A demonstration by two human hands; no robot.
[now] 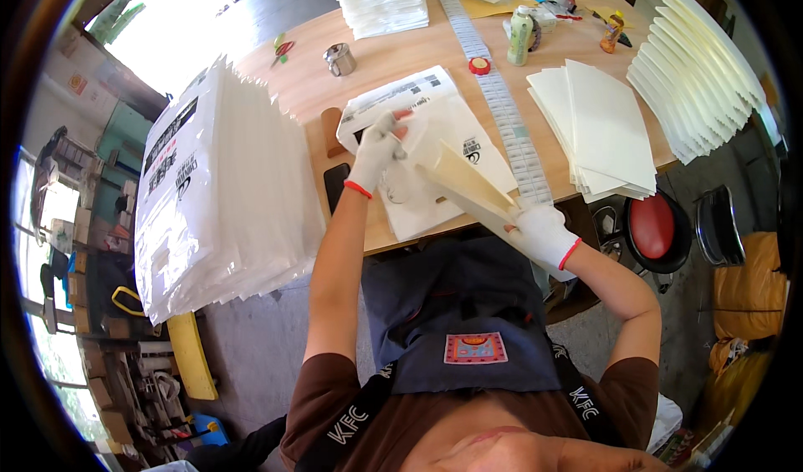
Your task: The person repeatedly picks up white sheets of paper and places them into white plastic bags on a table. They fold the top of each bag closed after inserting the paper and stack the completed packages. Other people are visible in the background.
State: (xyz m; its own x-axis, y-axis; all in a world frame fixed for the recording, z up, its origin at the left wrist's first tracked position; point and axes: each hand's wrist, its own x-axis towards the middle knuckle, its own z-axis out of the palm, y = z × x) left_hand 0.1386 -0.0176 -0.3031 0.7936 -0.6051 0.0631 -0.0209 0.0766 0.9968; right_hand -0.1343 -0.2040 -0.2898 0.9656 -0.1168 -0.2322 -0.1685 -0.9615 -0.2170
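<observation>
Both of my hands wear white gloves with red cuffs. My left hand [381, 150] is closed on the edge of a thin see-through plastic bag [422, 150], fingers bent near its upper left. My right hand [542, 231] grips the near right end of a few cream-white sheets [468, 194], curved along their length. Their far end reaches to the bag's mouth; whether it lies inside I cannot tell. Beneath lies a flat stack of white bags [481, 150] with black print. A dark phone [336, 186] and a brown cylinder [332, 133] sit beside the stack.
At left stands a tall pile of filled plastic packs [226, 196]. Cream sheets [604, 129] and a fanned pile [698, 79] lie right. A long ruler strip [506, 120] crosses the table, near a metal mug [340, 59] and a green bottle [519, 37]. A red stool [657, 225] stands right.
</observation>
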